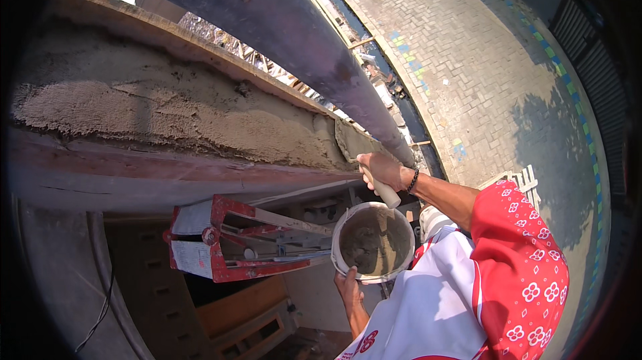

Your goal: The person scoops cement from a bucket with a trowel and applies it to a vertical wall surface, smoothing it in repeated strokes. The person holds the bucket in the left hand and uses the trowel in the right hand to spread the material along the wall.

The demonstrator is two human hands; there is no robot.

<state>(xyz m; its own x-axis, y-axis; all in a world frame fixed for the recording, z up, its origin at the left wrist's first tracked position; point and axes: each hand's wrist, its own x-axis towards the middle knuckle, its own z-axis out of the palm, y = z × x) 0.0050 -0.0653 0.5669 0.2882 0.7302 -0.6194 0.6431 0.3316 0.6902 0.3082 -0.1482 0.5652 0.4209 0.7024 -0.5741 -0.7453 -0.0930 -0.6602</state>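
Observation:
My right hand [382, 168] is wrapped round the thick pale handle of a trowel [386, 194]. Its blade end is at the right end of a ledge coated in wet mortar [167, 119], where hand and mortar partly hide it. Below it, my left hand [349, 292] grips the near left rim of a round bucket [338, 247], thumb over the edge. Grey-brown mortar [368, 243] lies inside the bucket, partly in sunlight. The mortar surface is rough toward the left and smoother near the trowel.
A wooden board [200, 52] edges the ledge's far side. Beyond it, a thick dark pole [294, 32] slants across. A red-and-grey stepladder [217, 239] stands under the ledge, left of the bucket. A drainage channel [401, 92] and paved street [461, 59] lie far below at right.

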